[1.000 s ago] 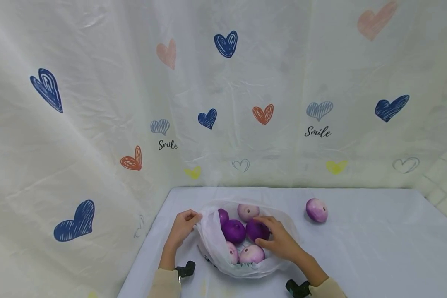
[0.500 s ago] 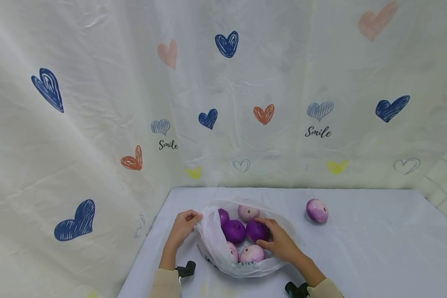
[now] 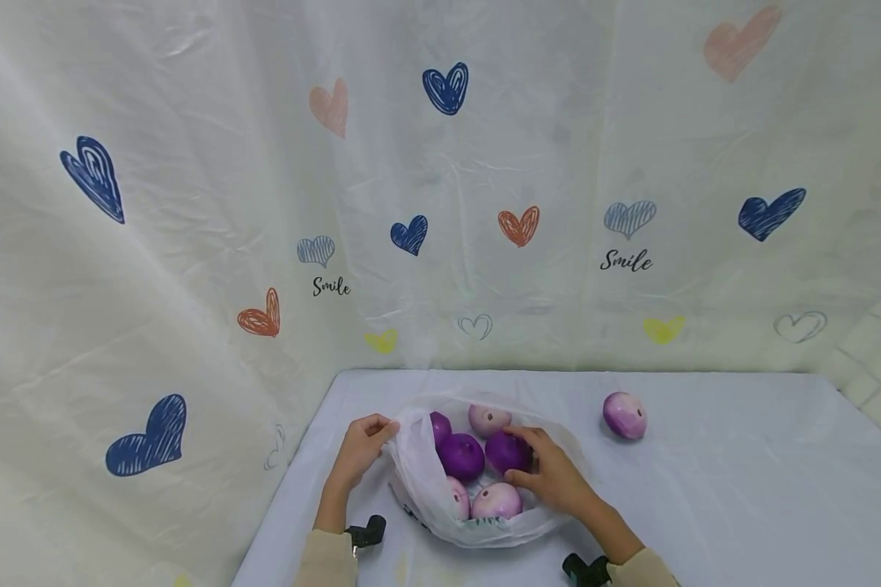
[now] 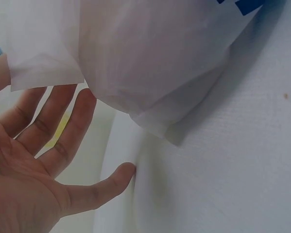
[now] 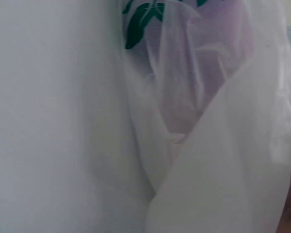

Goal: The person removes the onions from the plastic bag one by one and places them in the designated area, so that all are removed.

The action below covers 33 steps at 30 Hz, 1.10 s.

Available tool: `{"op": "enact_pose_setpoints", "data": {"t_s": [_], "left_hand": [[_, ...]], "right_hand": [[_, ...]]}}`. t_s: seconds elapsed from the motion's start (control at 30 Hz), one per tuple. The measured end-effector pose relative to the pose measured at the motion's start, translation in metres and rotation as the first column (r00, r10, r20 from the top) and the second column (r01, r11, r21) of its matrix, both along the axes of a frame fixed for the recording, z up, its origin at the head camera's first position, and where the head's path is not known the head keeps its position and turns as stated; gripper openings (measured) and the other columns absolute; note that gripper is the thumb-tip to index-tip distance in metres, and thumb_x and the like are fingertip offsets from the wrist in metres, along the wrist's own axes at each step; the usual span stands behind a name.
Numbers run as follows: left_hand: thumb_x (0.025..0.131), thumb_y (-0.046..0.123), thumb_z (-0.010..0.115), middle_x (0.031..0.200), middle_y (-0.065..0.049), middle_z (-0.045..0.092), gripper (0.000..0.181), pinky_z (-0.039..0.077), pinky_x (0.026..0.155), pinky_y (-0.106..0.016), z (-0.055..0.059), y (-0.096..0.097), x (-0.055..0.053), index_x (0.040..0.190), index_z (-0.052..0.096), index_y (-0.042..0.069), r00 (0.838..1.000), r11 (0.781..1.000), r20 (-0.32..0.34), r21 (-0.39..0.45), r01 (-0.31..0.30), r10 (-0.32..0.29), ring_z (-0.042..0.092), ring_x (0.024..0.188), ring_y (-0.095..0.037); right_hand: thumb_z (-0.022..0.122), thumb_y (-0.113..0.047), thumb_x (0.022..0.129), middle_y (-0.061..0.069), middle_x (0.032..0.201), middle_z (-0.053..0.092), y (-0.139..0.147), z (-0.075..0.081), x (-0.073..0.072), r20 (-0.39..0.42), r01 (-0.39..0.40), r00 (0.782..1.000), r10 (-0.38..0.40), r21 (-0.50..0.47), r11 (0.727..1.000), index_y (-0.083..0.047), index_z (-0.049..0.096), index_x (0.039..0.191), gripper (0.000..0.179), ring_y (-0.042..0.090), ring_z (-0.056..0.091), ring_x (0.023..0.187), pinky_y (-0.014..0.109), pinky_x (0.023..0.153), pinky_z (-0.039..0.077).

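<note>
A white plastic bag (image 3: pixel 422 481) lies with its mouth spread on the table, several purple onions inside. My left hand (image 3: pixel 360 448) pinches the bag's left rim between thumb and index finger. In the left wrist view the other fingers (image 4: pixel 70 128) stretch out below the bag's hanging edge. My right hand (image 3: pixel 554 475) reaches into the mouth and grips a dark purple onion (image 3: pixel 507 453) with thumb and fingers. Another dark onion (image 3: pixel 461 456) sits beside it, and a paler onion (image 3: pixel 497 500) lies nearer the front. The bag wall (image 5: pixel 223 160) hides the right fingers in the right wrist view.
One pale purple onion (image 3: pixel 625 415) lies apart on the white-covered table (image 3: pixel 734 481), right of the bag. Behind and to the left hangs a white curtain (image 3: pixel 558 147) printed with hearts. A dark device is strapped at each wrist.
</note>
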State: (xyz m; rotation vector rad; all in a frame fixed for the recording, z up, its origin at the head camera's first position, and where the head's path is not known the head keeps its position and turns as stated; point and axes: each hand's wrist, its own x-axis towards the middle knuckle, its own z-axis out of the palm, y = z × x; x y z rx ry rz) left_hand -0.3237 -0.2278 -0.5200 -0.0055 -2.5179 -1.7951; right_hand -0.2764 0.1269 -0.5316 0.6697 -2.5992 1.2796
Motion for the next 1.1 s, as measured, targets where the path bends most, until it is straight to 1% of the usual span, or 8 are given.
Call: {"op": "enact_pose_setpoints", "data": {"t_s": [0.17,0.37,0.47,0.67,0.8,0.97,1.1], "left_hand": [[0.095,0.034,0.073,0.084,-0.003,0.064,0.027,0.046,0.063,-0.028,0.0,0.0,0.0,0.097,0.072,0.007,1.0,1.0,-0.005,-0.013,-0.004,0.004,0.055,0.076,-0.022],[0.095,0.035,0.073,0.085,-0.003,0.064,0.027,0.046,0.064,-0.028,0.001,0.0,0.001,0.097,0.072,0.008,1.0,1.0,-0.009,-0.026,-0.006,0.005,0.056,0.078,-0.02],[0.096,0.035,0.072,0.084,-0.003,0.064,0.027,0.046,0.063,-0.028,0.0,0.0,0.001,0.097,0.072,0.008,1.0,1.0,-0.018,-0.026,0.001,-0.001,0.055,0.078,-0.02],[0.095,0.034,0.073,0.083,-0.003,0.063,0.028,0.045,0.062,-0.027,0.0,0.0,0.001,0.096,0.072,0.007,0.999,1.0,-0.033,-0.017,0.008,-0.009,0.055,0.077,-0.022],[0.095,0.034,0.073,0.082,-0.003,0.062,0.028,0.045,0.061,-0.027,0.0,0.0,0.001,0.096,0.072,0.006,0.999,1.0,-0.03,-0.013,0.011,-0.011,0.054,0.076,-0.02],[0.094,0.034,0.074,0.081,-0.002,0.062,0.026,0.045,0.061,-0.026,0.001,0.0,0.001,0.096,0.072,0.008,1.0,1.0,-0.016,-0.007,0.007,-0.007,0.054,0.076,-0.021],[0.095,0.034,0.073,0.083,-0.002,0.063,0.026,0.045,0.062,-0.027,0.002,0.0,0.002,0.096,0.072,0.008,1.0,1.0,-0.014,-0.009,0.009,-0.009,0.055,0.077,-0.021]], "right_hand": [[0.084,-0.017,0.085,0.021,0.136,0.057,0.002,0.008,0.001,-0.011,-0.021,1.0,0.02,-0.033,0.999,-0.011,0.054,0.143,0.065,0.035,0.062,0.117,0.041,0.086,0.058],[0.082,-0.013,0.086,0.02,0.14,0.053,0.001,0.022,0.005,0.017,-0.047,0.999,0.048,-0.055,0.997,-0.013,0.053,0.145,0.066,0.037,0.06,0.122,0.04,0.088,0.059],[0.081,-0.015,0.087,0.019,0.141,0.053,0.001,0.028,0.008,0.02,-0.064,0.998,0.065,-0.055,0.996,-0.014,0.052,0.146,0.065,0.038,0.059,0.123,0.04,0.09,0.059],[0.082,-0.021,0.088,0.013,0.142,0.054,0.005,0.038,0.01,0.006,-0.087,0.996,0.088,-0.059,0.994,-0.019,0.052,0.146,0.065,0.033,0.06,0.122,0.039,0.09,0.058],[0.082,-0.024,0.088,0.01,0.14,0.055,0.008,0.045,0.011,0.007,-0.116,0.993,0.116,-0.072,0.991,-0.021,0.052,0.146,0.065,0.032,0.061,0.121,0.037,0.091,0.058],[0.081,-0.028,0.089,0.008,0.141,0.055,0.012,0.053,0.012,0.013,-0.147,0.989,0.149,-0.083,0.986,-0.022,0.051,0.147,0.065,0.031,0.061,0.122,0.036,0.092,0.058],[0.08,-0.03,0.089,0.007,0.14,0.056,0.017,0.058,0.013,-0.012,-0.154,0.988,0.153,-0.085,0.984,-0.021,0.051,0.146,0.064,0.031,0.062,0.121,0.037,0.092,0.058]]}}
